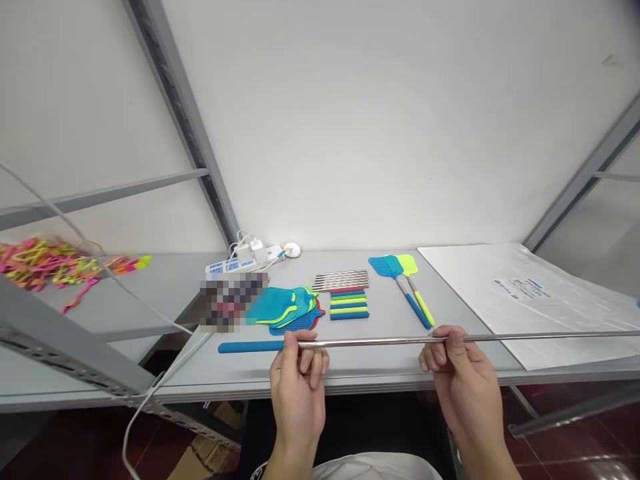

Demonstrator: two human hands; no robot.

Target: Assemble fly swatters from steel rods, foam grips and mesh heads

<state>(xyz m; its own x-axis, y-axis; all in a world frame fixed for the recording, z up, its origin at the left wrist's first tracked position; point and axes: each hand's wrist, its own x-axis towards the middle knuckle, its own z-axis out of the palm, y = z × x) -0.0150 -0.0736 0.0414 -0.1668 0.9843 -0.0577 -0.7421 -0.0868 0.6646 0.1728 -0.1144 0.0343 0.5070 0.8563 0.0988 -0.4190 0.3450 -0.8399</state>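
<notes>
Across the front of the table I hold a long telescopic metal rod [365, 343] with a blue handle grip [245, 347] on its left end. The rod is pulled out long, its thin end running off the right edge of view. My left hand [300, 387] pinches it where the grip meets the metal. Farther right, my right hand [463, 373] closes its fingers round a thinner section. Behind my left hand lie mesh fly swatter heads [285, 310] in blue, teal, yellow-green and red. Beside them are several coloured handle grips [349, 305] and several short metal rods [341, 280].
Two whole fly swatters [407, 287] lie at the back. A large white plastic package [530, 293] covers the table's right part. A power strip [230, 267] with chargers stands back left, and a white cable [150, 393] hangs down. Colourful strands [50, 263] lie far left.
</notes>
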